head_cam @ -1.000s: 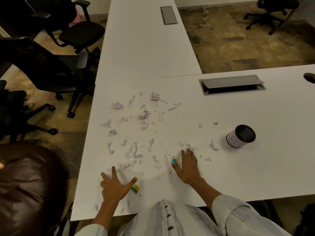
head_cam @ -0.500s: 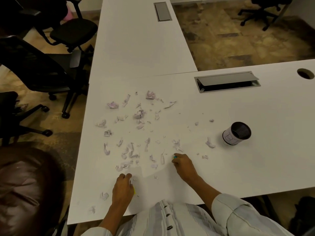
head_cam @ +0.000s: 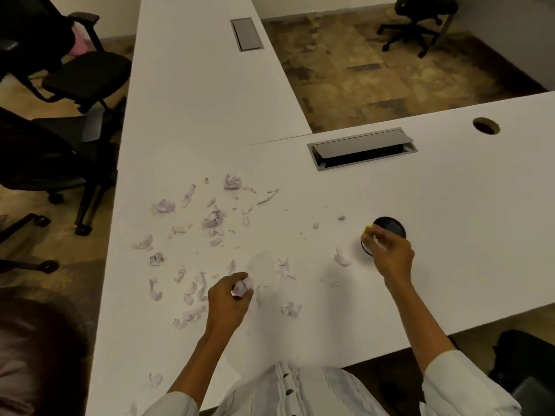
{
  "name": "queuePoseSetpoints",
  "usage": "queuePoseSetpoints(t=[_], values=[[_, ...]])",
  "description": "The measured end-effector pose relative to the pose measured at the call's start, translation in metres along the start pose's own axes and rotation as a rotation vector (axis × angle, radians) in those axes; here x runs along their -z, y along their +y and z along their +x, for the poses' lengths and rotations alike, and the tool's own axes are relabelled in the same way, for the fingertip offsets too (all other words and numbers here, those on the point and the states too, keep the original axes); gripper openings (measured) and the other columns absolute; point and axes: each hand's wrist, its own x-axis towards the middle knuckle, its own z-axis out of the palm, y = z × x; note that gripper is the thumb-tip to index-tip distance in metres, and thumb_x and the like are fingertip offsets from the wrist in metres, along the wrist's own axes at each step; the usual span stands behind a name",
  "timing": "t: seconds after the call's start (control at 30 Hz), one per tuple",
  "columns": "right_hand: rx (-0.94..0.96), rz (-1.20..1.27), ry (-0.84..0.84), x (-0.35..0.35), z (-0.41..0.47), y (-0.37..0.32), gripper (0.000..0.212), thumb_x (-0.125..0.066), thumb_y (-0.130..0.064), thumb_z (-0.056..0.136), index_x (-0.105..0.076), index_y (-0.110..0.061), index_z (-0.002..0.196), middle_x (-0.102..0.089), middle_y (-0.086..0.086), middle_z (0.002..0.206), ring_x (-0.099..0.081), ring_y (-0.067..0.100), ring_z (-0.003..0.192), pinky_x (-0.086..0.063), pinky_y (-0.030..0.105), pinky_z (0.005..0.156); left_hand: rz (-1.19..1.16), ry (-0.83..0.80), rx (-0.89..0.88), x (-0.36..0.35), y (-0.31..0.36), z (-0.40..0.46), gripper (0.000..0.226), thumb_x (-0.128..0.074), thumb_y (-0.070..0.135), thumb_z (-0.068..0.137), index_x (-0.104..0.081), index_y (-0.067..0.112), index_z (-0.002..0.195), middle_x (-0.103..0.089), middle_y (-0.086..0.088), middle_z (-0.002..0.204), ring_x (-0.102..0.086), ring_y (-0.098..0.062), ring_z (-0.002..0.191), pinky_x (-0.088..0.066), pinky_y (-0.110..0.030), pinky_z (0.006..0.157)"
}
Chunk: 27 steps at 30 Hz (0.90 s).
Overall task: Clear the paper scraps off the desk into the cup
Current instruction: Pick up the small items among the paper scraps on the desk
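Observation:
Several pale purple paper scraps (head_cam: 213, 219) lie scattered over the left half of the white desk (head_cam: 450, 235). A dark cup (head_cam: 390, 226) with a white label stands at the right. My right hand (head_cam: 390, 256) hovers over the cup's near rim, its fingers pinched together on small scraps, with a yellow band on one fingertip. My left hand (head_cam: 229, 301) is closed around a crumpled wad of scraps (head_cam: 241, 286) above the desk near the front of the pile. One loose scrap (head_cam: 341, 258) lies just left of the cup.
A grey cable hatch (head_cam: 362, 148) is set into the desk behind the cup, with a round cable hole (head_cam: 486, 126) further right. A second desk runs away at the back. Black office chairs (head_cam: 60, 139) stand to the left. A brown chair back (head_cam: 36, 355) is at lower left.
Both hands went from flat on the desk to closed on gathered scraps. My right hand has moved right to the cup; my left hand has lifted with a wad.

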Motion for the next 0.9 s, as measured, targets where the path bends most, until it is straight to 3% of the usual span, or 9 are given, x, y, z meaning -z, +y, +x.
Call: queuePoseSetpoints(t=[0.13,0.27,0.37,0.47,0.53,0.6,0.67,0.77,0.9], values=[[0.026,-0.051,0.082,0.022,0.044,-0.003,0.014,-0.074,-0.014,0.080,-0.076,-0.015,0.093,-0.068,-0.001,0.088,-0.060,0.005,0.068,-0.051,0.026,0.084,-0.110,-0.045,-0.069,-0.032,0.043,0.013,0.036,-0.081,0.009,0.072,-0.070,0.015,0.106,-0.068,0.006,0.096,-0.063,-0.001,0.085,-0.057,-0.018,0.072],[0.013,-0.137,-0.017,0.029,0.066,0.006,0.020,-0.074,-0.006,0.077,-0.074,-0.010,0.097,-0.073,0.009,0.101,-0.067,0.021,0.090,-0.053,0.030,0.089,-0.191,-0.103,-0.094,-0.068,0.084,0.020,0.037,-0.080,0.009,0.072,-0.069,0.014,0.107,-0.070,0.002,0.101,-0.066,-0.010,0.090,-0.058,-0.027,0.077],[0.026,-0.114,0.013,0.039,0.070,0.012,0.022,-0.072,-0.005,0.077,-0.074,-0.011,0.098,-0.071,0.007,0.113,-0.063,0.021,0.110,-0.049,0.027,0.091,-0.216,-0.175,-0.146,-0.095,0.113,0.024,0.039,-0.079,0.009,0.072,-0.069,0.012,0.109,-0.071,-0.002,0.104,-0.066,-0.014,0.092,-0.058,-0.031,0.081],[0.021,-0.050,0.069,0.057,0.065,0.016,0.021,-0.072,-0.007,0.079,-0.074,-0.013,0.099,-0.069,0.004,0.117,-0.063,0.019,0.110,-0.048,0.028,0.094,-0.202,-0.232,-0.223,-0.125,0.144,0.032,0.039,-0.078,0.012,0.072,-0.068,0.013,0.110,-0.072,-0.003,0.106,-0.065,-0.010,0.093,-0.053,-0.017,0.082],[-0.007,0.003,0.097,0.070,0.056,0.020,0.020,-0.072,-0.008,0.080,-0.073,-0.015,0.098,-0.070,0.000,0.113,-0.063,0.013,0.107,-0.049,0.018,0.089,-0.212,-0.276,-0.265,-0.146,0.167,0.038,0.038,-0.078,0.012,0.073,-0.068,0.011,0.110,-0.071,-0.005,0.107,-0.064,-0.011,0.096,-0.050,-0.016,0.082],[-0.034,0.019,0.107,0.084,0.043,0.028,0.019,-0.072,-0.008,0.081,-0.072,-0.019,0.096,-0.071,-0.005,0.105,-0.064,0.008,0.100,-0.044,-0.001,0.073,-0.231,-0.328,-0.294,-0.167,0.190,0.044,0.039,-0.076,0.013,0.076,-0.065,0.009,0.114,-0.070,-0.007,0.108,-0.064,-0.015,0.098,-0.054,-0.029,0.087],[-0.071,0.027,0.103,0.095,0.028,0.040,0.018,-0.072,-0.009,0.081,-0.072,-0.019,0.096,-0.071,-0.006,0.100,-0.065,0.006,0.096,-0.042,-0.002,0.063,-0.241,-0.410,-0.272,-0.185,0.209,0.052,0.052,-0.075,0.011,0.077,-0.057,0.011,0.125,-0.066,-0.008,0.110,-0.062,-0.019,0.100,-0.056,-0.038,0.089],[-0.148,0.017,0.092,0.110,0.006,0.061,0.018,-0.073,-0.011,0.083,-0.071,-0.018,0.099,-0.071,-0.007,0.098,-0.065,0.006,0.094,-0.043,0.008,0.072,-0.173,-0.598,-0.207,-0.206,0.223,0.061,0.086,-0.080,0.017,0.074,-0.030,0.018,0.144,-0.058,-0.010,0.124,-0.058,-0.024,0.114,-0.054,-0.040,0.094],[-0.214,-0.020,0.108,0.118,-0.013,0.079,0.015,-0.072,-0.013,0.084,-0.070,-0.023,0.096,-0.070,-0.008,0.097,-0.064,0.009,0.093,-0.047,0.028,0.086,-0.033,-0.710,-0.216,-0.202,0.197,0.064,0.115,-0.085,0.029,0.068,-0.005,0.022,0.151,-0.029,-0.010,0.155,-0.033,-0.025,0.140,-0.036,-0.041,0.112]])
